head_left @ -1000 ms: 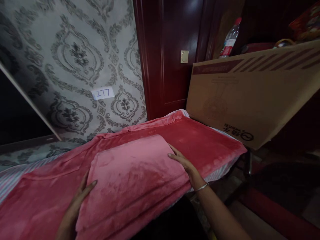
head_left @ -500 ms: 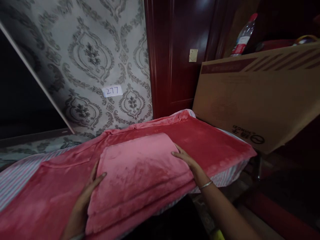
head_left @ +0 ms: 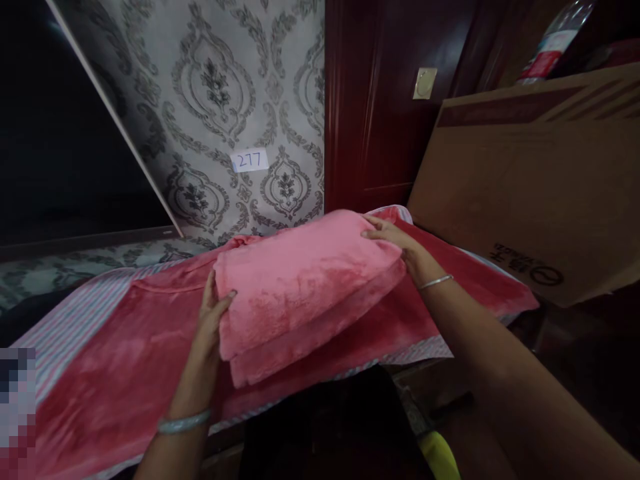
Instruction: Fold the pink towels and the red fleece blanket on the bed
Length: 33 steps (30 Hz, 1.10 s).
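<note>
A folded pink plush blanket (head_left: 305,280) is held between my two hands, raised a little and tilted above the table. My left hand (head_left: 213,317) grips its left side, thumb on top and the other fingers at the edge or beneath. On the far right corner, my right hand (head_left: 390,240) clasps the fabric, with the thumb over the top and some fingers hidden. Below lies a spread red plush cloth (head_left: 135,353), over a striped cloth (head_left: 75,320) that shows along the edges.
A large cardboard box (head_left: 510,180) stands at the right, with a plastic bottle (head_left: 550,50) behind its top edge. A dark screen (head_left: 75,147) is at the left. A paper label (head_left: 250,160) reading 277 is on the patterned wall. Something yellow (head_left: 439,457) shows below the table edge.
Both hands have lifted the folded blanket off the red cloth and moved it away from me. Its near edge has come up from the table's front. The view has shifted left.
</note>
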Each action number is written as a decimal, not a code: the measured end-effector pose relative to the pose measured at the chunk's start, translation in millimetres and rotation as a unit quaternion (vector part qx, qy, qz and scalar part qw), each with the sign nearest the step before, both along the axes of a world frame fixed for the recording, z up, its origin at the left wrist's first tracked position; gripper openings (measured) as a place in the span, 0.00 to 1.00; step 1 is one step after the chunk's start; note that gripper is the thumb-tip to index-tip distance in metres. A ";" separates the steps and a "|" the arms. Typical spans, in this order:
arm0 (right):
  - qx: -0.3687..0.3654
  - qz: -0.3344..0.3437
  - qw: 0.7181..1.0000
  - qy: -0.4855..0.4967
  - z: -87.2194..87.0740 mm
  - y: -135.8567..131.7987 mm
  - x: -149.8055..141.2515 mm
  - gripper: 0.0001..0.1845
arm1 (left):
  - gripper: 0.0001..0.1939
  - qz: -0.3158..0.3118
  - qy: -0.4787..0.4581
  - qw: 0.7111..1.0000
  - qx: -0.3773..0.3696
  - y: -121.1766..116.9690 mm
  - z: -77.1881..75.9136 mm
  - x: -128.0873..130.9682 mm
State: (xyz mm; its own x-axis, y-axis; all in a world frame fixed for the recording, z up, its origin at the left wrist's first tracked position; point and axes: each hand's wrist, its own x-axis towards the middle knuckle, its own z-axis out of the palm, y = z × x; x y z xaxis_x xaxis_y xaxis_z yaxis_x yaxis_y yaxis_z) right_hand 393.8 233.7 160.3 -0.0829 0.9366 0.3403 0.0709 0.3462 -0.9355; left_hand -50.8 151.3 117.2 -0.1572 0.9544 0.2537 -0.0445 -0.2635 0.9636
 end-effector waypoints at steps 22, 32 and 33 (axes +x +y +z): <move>0.135 -0.023 0.909 -0.394 -130.4 -174.7 -121.9 0.58 | 0.42 -0.050 -0.181 0.972 -0.138 -28.4 -69.2 51.5; 0.229 -0.118 0.852 -0.455 -132.6 -157.7 -145.5 0.57 | 0.34 -0.010 -0.306 0.946 -0.110 -24.4 -38.8 70.7; 0.241 -0.126 0.854 -0.443 -134.2 -154.0 -147.7 0.54 | 0.34 -0.006 -0.311 0.945 -0.105 -25.6 -39.9 71.9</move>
State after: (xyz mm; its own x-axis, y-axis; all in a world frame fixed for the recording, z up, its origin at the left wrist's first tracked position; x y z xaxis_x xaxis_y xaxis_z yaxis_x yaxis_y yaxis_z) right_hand 246.1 79.6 26.0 -0.3249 0.7317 0.5993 0.8064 0.5454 -0.2286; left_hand 21.1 125.6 77.3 -0.2022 0.9761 -0.0798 -0.6209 -0.0648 0.7812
